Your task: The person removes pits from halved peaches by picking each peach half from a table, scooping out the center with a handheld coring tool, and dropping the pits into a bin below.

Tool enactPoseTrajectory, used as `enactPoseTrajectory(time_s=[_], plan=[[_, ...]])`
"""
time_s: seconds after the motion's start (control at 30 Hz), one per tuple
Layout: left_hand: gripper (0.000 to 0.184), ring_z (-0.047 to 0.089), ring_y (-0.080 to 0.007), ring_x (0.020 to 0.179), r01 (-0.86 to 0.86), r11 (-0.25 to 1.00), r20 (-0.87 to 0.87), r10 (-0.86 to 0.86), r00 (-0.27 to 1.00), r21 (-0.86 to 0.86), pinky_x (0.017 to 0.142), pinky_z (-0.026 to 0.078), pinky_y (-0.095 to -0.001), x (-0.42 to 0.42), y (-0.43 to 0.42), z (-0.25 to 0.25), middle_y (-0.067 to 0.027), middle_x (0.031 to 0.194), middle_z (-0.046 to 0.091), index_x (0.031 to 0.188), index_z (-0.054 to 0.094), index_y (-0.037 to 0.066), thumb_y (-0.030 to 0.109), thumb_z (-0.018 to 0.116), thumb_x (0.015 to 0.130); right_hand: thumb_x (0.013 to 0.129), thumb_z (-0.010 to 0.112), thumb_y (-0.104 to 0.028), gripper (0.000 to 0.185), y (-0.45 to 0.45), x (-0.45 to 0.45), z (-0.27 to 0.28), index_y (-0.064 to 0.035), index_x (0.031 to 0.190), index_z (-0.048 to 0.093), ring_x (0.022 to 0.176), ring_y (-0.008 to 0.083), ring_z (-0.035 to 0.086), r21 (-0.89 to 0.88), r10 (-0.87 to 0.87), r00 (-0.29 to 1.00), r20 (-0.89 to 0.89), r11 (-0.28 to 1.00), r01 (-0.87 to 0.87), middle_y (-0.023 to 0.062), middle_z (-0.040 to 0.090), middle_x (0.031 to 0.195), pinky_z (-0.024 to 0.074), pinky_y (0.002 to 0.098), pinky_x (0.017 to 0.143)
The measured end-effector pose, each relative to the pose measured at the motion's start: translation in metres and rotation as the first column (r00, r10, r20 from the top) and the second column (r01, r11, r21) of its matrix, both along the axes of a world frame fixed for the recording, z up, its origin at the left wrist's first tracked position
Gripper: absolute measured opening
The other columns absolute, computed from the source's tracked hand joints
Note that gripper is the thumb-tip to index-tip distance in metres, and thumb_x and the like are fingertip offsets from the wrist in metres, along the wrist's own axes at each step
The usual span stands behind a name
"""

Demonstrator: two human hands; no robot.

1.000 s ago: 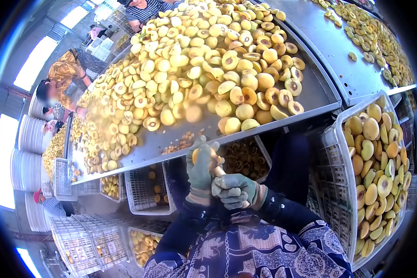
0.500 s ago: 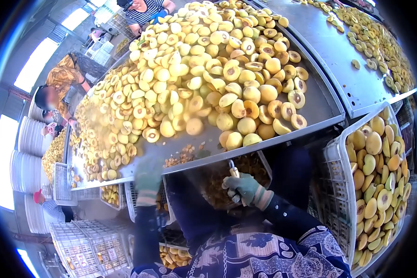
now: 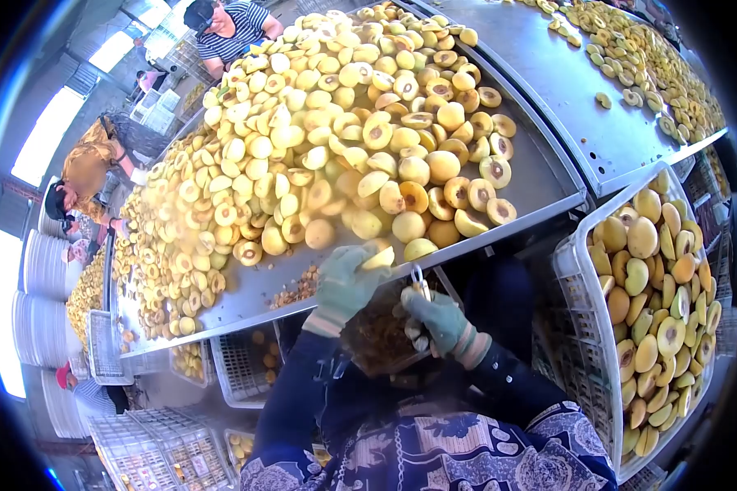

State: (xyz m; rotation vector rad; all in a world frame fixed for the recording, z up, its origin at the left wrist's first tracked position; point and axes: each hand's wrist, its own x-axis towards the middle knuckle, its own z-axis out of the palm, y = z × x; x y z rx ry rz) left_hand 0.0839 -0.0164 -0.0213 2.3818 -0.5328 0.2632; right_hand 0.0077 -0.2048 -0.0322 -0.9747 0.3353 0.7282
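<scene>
In its green-grey glove, my left hand (image 3: pixel 342 286) is closed on a yellow peach half (image 3: pixel 378 259) at the near rim of the metal table. My right hand (image 3: pixel 439 317), gloved the same way, grips a small pitting tool (image 3: pixel 418 278) with a pale handle and a bright metal tip pointing up. The tip is just right of the peach half, apart from it. Behind both hands, a large heap of halved peaches (image 3: pixel 303 147) covers the table (image 3: pixel 540 176). Pit scraps (image 3: pixel 296 288) lie near the rim beside my left hand.
A white crate (image 3: pixel 567 270) full of peach halves stands at my right. Beneath the table are a dark container (image 3: pixel 377 335) of scraps and several crates (image 3: pixel 241 376). Another metal table (image 3: pixel 549 74) lies at upper right. Co-workers (image 3: pixel 229 33) stand across and left.
My left hand has moved right and up from the table's front edge, and a peach half now shows in it. My right hand keeps the pitting tool, nearly in place. The view has shifted slightly.
</scene>
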Motion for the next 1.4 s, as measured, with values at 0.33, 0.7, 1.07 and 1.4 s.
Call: enactPoseTrajectory(time_s=[0.33,0.7,1.07,1.4], plan=[[0.044,0.055,-0.0255,0.118,-0.157,0.483,-0.307,-0.250,0.918,-0.862,0.100,0.042,-0.0351,-0.079,-0.009,0.023,-0.0153,0.126,0.058,0.132,0.049,0.002,0.006,0.057,0.089,0.092,0.063,-0.029,0.034,0.018,0.009,-0.003,-0.0014,0.111,0.059,0.060,0.0103,0.061,0.266,-0.072,0.978,0.194,0.964,0.018,0.0057,0.064,0.089,0.0436,0.0201,0.042],[0.050,0.060,-0.0255,0.105,-0.402,0.385,-0.458,-0.061,0.887,-0.831,0.092,0.049,-0.0339,-0.087,-0.022,0.017,-0.0144,0.113,0.060,0.130,0.047,-0.005,0.035,0.034,0.103,0.088,0.062,-0.035,0.033,0.032,-0.030,-0.002,-0.0054,0.101,0.059,0.082,0.0357,0.065,-0.483,0.270,0.651,0.709,0.859,0.170,0.0198,0.066,0.086,0.0504,0.0415,0.072],[0.044,0.058,-0.0260,0.110,-0.423,0.319,-0.461,-0.053,0.886,-0.848,0.087,0.054,-0.0371,-0.096,-0.032,0.026,-0.0119,0.127,0.054,0.127,0.049,-0.003,0.032,0.044,0.101,0.089,0.059,-0.037,0.038,0.028,-0.032,0.017,-0.0068,0.112,0.056,0.085,0.0345,0.065,-0.625,0.469,0.663,0.584,0.780,-0.001,0.0182,0.067,0.090,0.0499,0.0401,0.076],[0.039,0.064,-0.0268,0.098,-0.505,0.445,-0.606,-0.113,0.787,-0.739,0.072,0.059,-0.0368,-0.092,-0.012,0.016,-0.0136,0.115,0.062,0.115,0.058,-0.004,0.030,0.047,0.100,0.092,0.059,-0.041,0.036,0.016,-0.024,0.031,-0.0105,0.110,0.060,0.066,0.0166,0.063,-0.455,0.562,0.763,0.319,0.797,-0.396,0.0046,0.067,0.080,0.0515,0.0307,0.062]])
